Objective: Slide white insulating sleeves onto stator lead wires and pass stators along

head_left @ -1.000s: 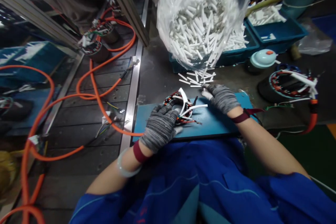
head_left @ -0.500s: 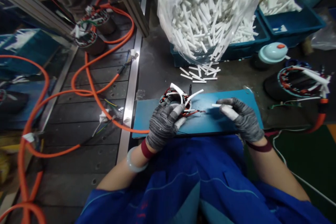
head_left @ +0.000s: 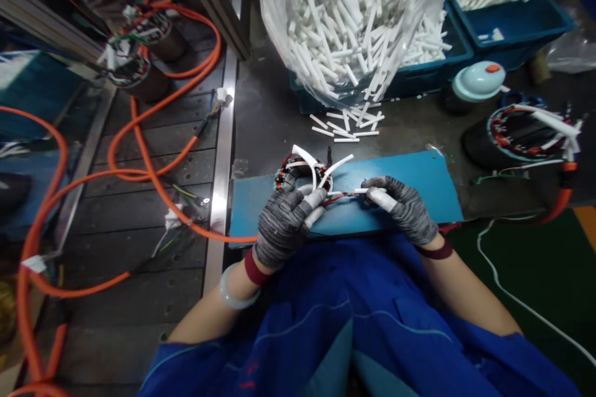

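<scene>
right hand (head_left: 401, 206) pinching tube (head_left: 359, 190) beside wires (head_left: 341, 196) | left hand (head_left: 288, 218) touching coil (head_left: 282, 178), grip unclear | sleeves (head_left: 304, 156) standing in coil, wires showing bare

Left hand (head_left: 284, 221): gloved, back upward, fingers bent. Right hand (head_left: 406, 206): gloved, thumb and fingers pinched. Left forearm (head_left: 207, 312) and right forearm (head_left: 472, 294): bare, converging forward.

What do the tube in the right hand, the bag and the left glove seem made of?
Tube: probably plastic, matte white; it looks smooth and straight.
Bag: thin plastic film, glossy; see-through and creased.
Left glove: likely knitted fabric, matte; streaked grey. Its white fingertips may be coated.
</scene>
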Demonstrator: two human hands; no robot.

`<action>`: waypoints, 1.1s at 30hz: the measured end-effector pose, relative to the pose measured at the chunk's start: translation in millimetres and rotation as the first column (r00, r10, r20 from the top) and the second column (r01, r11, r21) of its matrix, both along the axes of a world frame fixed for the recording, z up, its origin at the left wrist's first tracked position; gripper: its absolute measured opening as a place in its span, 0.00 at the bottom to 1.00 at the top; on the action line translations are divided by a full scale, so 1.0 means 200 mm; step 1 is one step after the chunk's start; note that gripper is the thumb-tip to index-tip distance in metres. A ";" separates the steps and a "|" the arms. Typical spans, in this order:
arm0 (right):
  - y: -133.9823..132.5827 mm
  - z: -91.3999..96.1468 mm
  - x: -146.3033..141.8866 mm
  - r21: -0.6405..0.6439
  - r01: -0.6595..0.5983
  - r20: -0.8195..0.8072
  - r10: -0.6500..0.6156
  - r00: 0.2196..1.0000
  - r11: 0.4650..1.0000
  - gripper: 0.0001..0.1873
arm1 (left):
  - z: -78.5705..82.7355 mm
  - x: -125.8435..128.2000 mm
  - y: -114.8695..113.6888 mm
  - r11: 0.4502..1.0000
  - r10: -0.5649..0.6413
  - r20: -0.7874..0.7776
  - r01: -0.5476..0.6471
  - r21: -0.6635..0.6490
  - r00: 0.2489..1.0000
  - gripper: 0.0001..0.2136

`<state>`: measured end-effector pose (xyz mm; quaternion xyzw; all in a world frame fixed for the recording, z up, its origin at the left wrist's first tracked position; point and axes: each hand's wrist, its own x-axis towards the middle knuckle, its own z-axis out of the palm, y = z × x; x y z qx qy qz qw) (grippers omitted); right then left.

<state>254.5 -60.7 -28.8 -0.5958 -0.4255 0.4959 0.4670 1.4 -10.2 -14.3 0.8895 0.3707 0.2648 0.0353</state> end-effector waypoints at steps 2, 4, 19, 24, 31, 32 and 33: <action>0.01 0.01 0.00 0.011 0.003 -0.001 -0.003 1.000 1.000 0.15 | 0.00 0.00 0.00 1.000 -0.004 0.004 0.004 0.018 1.000 0.12; 0.02 0.02 0.00 0.025 0.047 0.006 -0.047 0.999 0.999 0.14 | 0.01 0.01 0.00 0.999 -0.016 0.008 0.016 0.031 1.000 0.11; 0.03 0.03 0.00 0.048 0.047 0.148 -0.054 0.988 0.998 0.14 | 0.00 0.00 0.00 0.996 -0.003 0.000 0.003 -0.088 1.000 0.13; 0.06 0.04 -0.05 0.111 0.106 0.139 -0.121 0.983 0.988 0.13 | 0.01 -0.01 0.00 0.998 -0.038 0.025 0.039 -0.056 0.999 0.12; 0.06 0.03 -0.04 0.108 0.222 0.030 -0.227 0.973 0.969 0.14 | 0.01 0.02 0.01 0.999 -0.043 0.054 0.044 -0.021 0.998 0.10; 0.05 0.02 -0.03 0.097 0.228 0.021 -0.231 0.973 0.969 0.14 | 0.02 0.02 0.01 0.998 -0.053 0.056 0.055 -0.037 0.997 0.11; 0.04 0.02 -0.03 0.086 0.234 0.012 -0.236 0.972 0.968 0.14 | 0.05 0.00 0.01 0.995 -0.064 0.056 0.068 -0.069 0.996 0.12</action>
